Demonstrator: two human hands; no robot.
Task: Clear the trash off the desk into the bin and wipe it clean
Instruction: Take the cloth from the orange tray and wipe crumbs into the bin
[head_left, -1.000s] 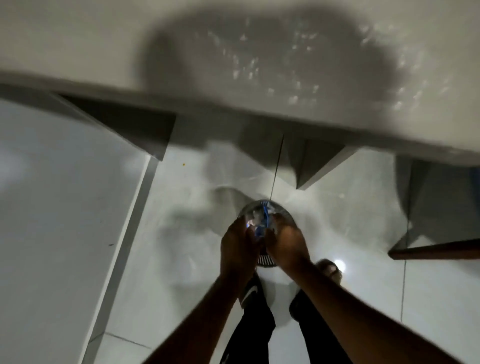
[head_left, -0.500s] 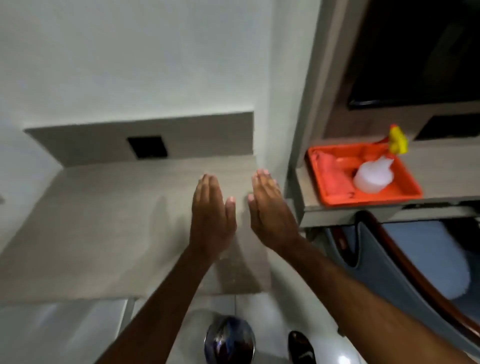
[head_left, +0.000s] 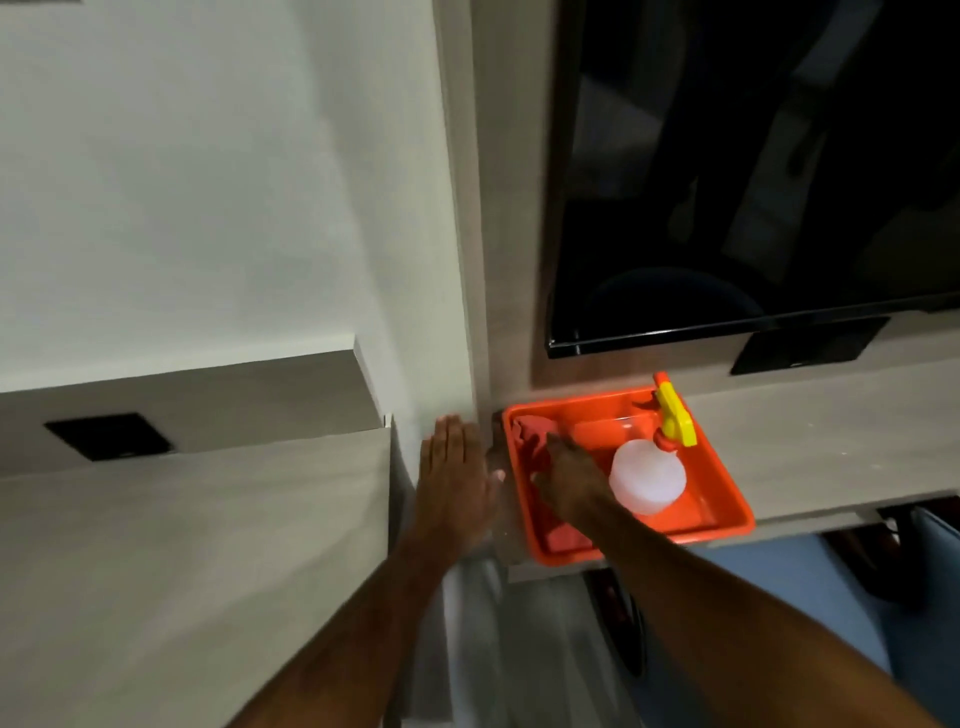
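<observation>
An orange tray (head_left: 724, 496) sits on a wooden shelf to the right of the desk (head_left: 197, 545). In it lie a reddish cloth (head_left: 532, 436) at the left and a clear spray bottle (head_left: 647, 475) with a yellow trigger. My right hand (head_left: 571, 480) reaches into the tray, fingers resting on the cloth; I cannot tell whether it grips it. My left hand (head_left: 457, 483) hovers flat and open, holding nothing, between the desk's right edge and the tray. The bin is out of view.
A dark television screen (head_left: 753, 171) hangs above the shelf (head_left: 831, 447). A white wall rises behind the desk, with a black socket plate (head_left: 109, 436) in the desk's back panel. A blue chair (head_left: 810, 613) stands below the shelf at the lower right.
The view swung up from the bin on the floor to the desk, then right. Both hands left the bin empty, and my right hand moved into the orange tray onto the cloth.
</observation>
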